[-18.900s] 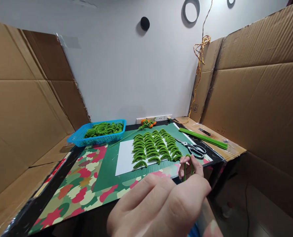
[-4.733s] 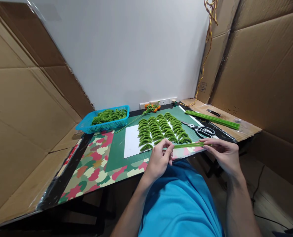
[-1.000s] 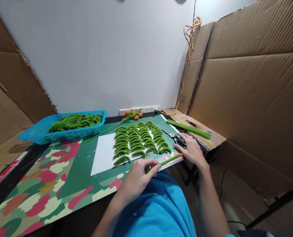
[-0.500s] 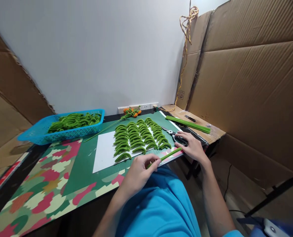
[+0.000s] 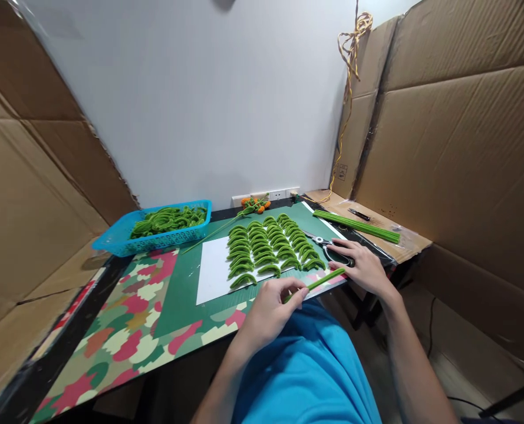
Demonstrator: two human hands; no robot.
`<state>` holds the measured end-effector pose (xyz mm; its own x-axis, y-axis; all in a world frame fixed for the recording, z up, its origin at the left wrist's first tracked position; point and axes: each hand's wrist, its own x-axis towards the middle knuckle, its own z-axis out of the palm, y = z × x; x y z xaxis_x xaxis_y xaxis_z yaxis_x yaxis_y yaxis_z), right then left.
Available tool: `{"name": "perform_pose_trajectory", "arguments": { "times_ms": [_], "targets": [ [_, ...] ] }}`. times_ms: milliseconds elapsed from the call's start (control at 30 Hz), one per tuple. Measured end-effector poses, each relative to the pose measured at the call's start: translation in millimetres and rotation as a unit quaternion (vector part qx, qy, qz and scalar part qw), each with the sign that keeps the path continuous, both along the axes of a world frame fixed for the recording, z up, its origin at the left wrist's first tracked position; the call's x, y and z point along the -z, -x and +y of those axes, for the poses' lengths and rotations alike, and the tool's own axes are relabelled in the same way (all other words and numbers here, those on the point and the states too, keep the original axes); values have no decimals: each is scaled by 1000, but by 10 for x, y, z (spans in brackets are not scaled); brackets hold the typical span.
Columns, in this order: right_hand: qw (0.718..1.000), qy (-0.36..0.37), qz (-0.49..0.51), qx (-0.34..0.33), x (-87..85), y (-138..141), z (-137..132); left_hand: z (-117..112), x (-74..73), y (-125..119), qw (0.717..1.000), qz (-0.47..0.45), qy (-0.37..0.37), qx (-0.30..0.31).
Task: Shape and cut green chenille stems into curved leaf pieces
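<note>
Left hand [image 5: 279, 303] pinches a green strip [image 5: 326, 280] firmly; right hand [image 5: 361, 266], loosely spread, apparently touches the scissors [image 5: 320, 241]

The strip [image 5: 326, 278], the curved pieces [image 5: 267, 259] and the bundle [image 5: 356, 226] all look fuzzy and matt, like chenille, while the scissors [image 5: 319, 240] pair shiny metal blades with smooth, dark handles that look like plastic. The basket [image 5: 155, 242] is smooth, pierced blue plastic, the sheet [image 5: 208, 280] plain matt paper, and the mat [image 5: 177, 300] smooth with a dull sheen. Matt, ridged cardboard [image 5: 465, 159] flanks a smooth wall [image 5: 208, 106], and the shirt [image 5: 306, 371] is soft, creased cloth.
</note>
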<state>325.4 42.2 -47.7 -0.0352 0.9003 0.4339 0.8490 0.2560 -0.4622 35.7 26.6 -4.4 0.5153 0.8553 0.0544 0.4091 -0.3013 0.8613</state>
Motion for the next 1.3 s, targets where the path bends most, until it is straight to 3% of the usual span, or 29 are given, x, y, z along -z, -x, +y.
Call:
{"name": "perform_pose_trajectory", "arguments": {
  "times_ms": [433, 933, 1033, 1133, 1200, 1300],
  "targets": [
    [995, -44, -18, 85, 159, 1, 17, -30, -28, 0, 1000, -17, 5, 4],
    [993, -56, 39, 98, 228, 19, -66, -59, 5, -4, 999, -40, 5, 6],
    [983, -119, 120, 73, 232, 113, -156, -65, 0, -2, 999, -43, 7, 10],
    [926, -268, 264, 32, 186, 267, -277, -70, -11, 0, 999, -41, 2, 17],
    [893, -325, 310, 12, 112, 360, -361, -73, -20, -1, 999, -38, -5, 22],
    [915, -275, 290, -46, -32, 431, -473, -75, -25, -8, 999, -37, -10, 20]
  ]
}}
